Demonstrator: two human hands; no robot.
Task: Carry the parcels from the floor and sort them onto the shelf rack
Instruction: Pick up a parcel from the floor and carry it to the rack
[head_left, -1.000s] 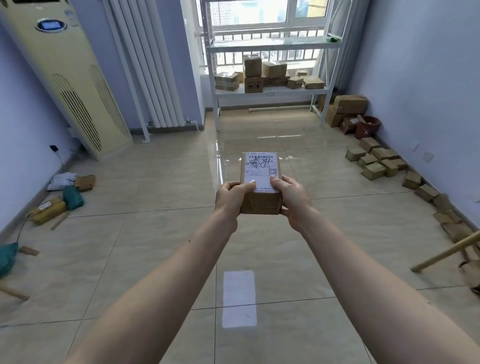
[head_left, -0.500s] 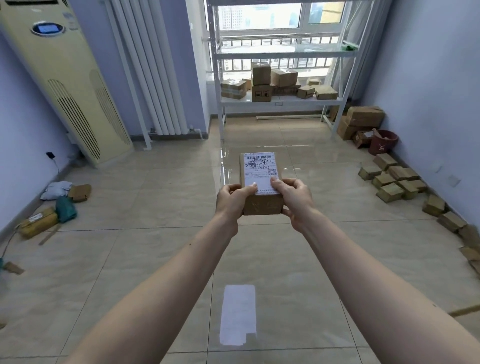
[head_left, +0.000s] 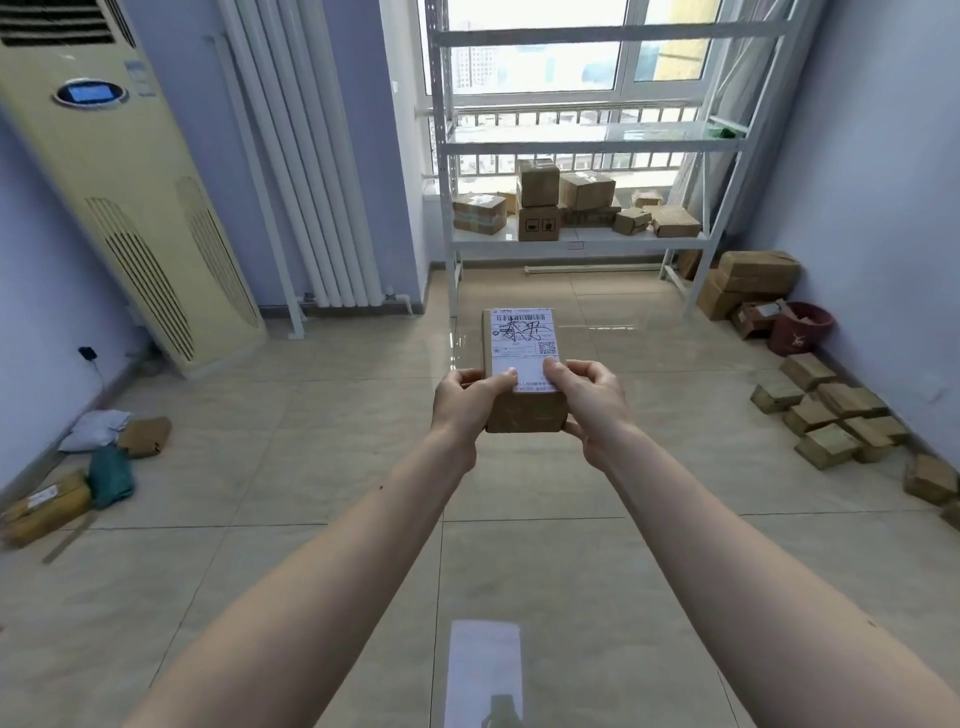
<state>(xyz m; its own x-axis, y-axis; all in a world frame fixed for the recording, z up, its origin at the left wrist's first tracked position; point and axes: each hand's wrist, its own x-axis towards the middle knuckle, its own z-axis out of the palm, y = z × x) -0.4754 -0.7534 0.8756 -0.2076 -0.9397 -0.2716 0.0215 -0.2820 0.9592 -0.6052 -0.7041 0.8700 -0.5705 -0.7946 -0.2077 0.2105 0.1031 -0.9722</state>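
A: Head view: gripping what, out front?

B: Clutching a small parcel at its near end, left hand and right hand each curled round a side, thumbs pressing on the white label. Floating above the tiled floor, both arms stretching forward.

A: And facing where?

B: Facing the shelf rack by the window, well apart from the held parcel. Carrying a cluster of boxes on the lower shelf already.

A: Lying about on the floor?

B: Sitting along the right wall, more brown parcels, near a red bucket. Lying by the left wall, soft bags and a wrapped packet, possibly mailers, blurring too much for certainty. Standing at the left, a tall air conditioner beside a white radiator.
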